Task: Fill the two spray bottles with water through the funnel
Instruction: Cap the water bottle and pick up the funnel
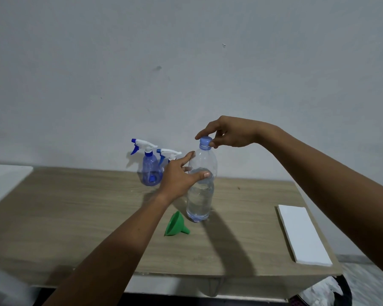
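On the wooden table our left hand should clamp the water bottle firmly while our right hand, pinching the cap, twists it off.

No legible txt (bottles unlabelled)

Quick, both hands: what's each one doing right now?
Left hand: open, fingers spread around the water bottle, grip not closed.
Right hand: fingertips pinched on the bottle cap.

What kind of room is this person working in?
Probably a plain home room, not a lab: a wood-grain laminate table against a bare, scuffed pale wall, holding household blue plastic spray bottles and a green plastic funnel.
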`<state>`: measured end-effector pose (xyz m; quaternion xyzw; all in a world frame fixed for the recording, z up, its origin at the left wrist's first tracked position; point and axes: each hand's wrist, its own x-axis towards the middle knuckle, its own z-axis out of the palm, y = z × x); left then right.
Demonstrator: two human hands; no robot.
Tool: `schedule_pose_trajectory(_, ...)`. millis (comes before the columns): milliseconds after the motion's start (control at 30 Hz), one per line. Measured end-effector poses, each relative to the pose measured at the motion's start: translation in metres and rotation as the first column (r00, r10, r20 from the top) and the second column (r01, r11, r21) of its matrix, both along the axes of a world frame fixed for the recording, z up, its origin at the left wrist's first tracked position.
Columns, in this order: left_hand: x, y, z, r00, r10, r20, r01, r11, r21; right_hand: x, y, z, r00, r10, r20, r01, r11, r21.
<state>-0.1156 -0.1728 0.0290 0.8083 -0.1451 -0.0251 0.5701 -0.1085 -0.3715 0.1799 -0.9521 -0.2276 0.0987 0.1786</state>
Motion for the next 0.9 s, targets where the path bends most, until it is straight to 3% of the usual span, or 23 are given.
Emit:
schedule_pose_trajectory(633,0.0,0.001,0.013,0.997,-0.059,0.044,0.052,0.989,0.136,0.001,0.007,0.005,0.997,-0.059,0.058,0.064,0.994,-0.087)
schedule_pose_trajectory(733,0.001,0.002,0.013,0.998,-0.056,0.033,0.051,0.99,0.13,0.0,0.011,0.002,0.987,-0.078,0.139,0.093,0.99,-0.11)
schedule_pose_trajectory(900,0.003,0.003,0.012,0.998,-0.05,0.023,0.046,0.989,0.14,0.001,0.016,-0.015,0.905,-0.121,0.407,0.24,0.936,-0.257)
